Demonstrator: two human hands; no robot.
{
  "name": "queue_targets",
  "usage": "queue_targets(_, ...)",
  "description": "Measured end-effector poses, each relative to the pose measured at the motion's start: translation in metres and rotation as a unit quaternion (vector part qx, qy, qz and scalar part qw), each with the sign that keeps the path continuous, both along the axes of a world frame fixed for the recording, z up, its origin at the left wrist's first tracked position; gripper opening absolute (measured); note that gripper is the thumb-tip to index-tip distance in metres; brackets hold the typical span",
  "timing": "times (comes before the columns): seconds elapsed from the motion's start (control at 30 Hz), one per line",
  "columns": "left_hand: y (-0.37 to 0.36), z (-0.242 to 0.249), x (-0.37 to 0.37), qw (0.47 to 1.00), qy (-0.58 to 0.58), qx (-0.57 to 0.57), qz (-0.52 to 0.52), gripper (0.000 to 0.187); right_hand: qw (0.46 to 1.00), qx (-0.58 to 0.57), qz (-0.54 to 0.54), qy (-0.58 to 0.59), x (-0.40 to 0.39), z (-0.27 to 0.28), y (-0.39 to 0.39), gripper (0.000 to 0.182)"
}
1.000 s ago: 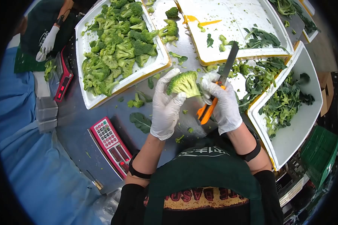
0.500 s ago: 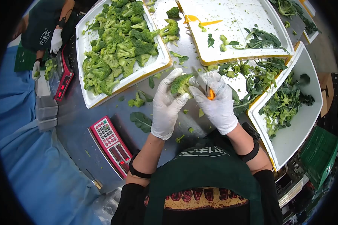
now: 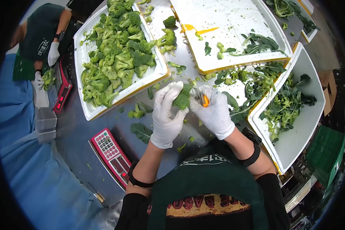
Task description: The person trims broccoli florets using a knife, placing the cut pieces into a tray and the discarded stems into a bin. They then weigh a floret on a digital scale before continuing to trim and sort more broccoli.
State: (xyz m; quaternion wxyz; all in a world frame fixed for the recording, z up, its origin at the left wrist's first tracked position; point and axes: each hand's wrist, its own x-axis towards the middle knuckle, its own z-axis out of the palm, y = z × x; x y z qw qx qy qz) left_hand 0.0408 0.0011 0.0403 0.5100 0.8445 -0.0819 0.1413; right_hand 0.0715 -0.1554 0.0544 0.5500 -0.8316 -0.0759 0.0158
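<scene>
My left hand [image 3: 165, 119], in a white glove, is closed around a broccoli floret [image 3: 183, 98], its green crown turned toward my right hand. My gloved right hand [image 3: 216, 113] grips a small knife [image 3: 206, 101] by its orange handle, close against the floret's right side. The blade is mostly hidden by the fingers. Below and left of my hands, a loose leaf [image 3: 141, 132] and a small broccoli piece [image 3: 135, 112] lie on the metal table [image 3: 78, 132]. A white foam box [image 3: 120, 100] full of cut broccoli stands beyond my left hand.
An upturned white foam surface [image 3: 230, 19] with scraps lies ahead. A foam bin [image 3: 308, 99] of leaves and stems stands at right. A pink-framed scale [image 3: 110, 147] sits at left. Across the table, a gloved co-worker's hand [image 3: 53, 53] is near another scale [image 3: 63, 86].
Both hands have moved slightly down in the view, as the surroundings shift left. The knife blade, visible earlier above the right fingers, is now mostly hidden. Both holds continue.
</scene>
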Motion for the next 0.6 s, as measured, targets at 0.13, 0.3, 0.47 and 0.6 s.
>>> queue_targets(0.13, 0.002, -0.006, -0.002, 0.990, 0.048, -0.129, -0.029, 0.061, 0.999, -0.003, 0.016, -0.041, -0.001, 0.001, -0.001, 0.017)
queue_targets(0.3, 0.003, 0.005, -0.005, 0.920, 0.198, -0.334, -0.053, 0.057, 0.996, -0.014, 0.051, -0.077, 0.004, 0.001, -0.007, 0.017)
queue_targets(0.47, 0.002, 0.005, -0.001, 0.893, 0.250, -0.371, -0.048, 0.056, 0.994, -0.030, 0.064, -0.089, 0.004, 0.000, -0.011, 0.019)
queue_targets(0.6, -0.004, 0.008, 0.003, 0.942, 0.169, -0.286, -0.042, 0.054, 0.997, -0.010, 0.023, -0.070, 0.002, -0.006, -0.005, 0.020)
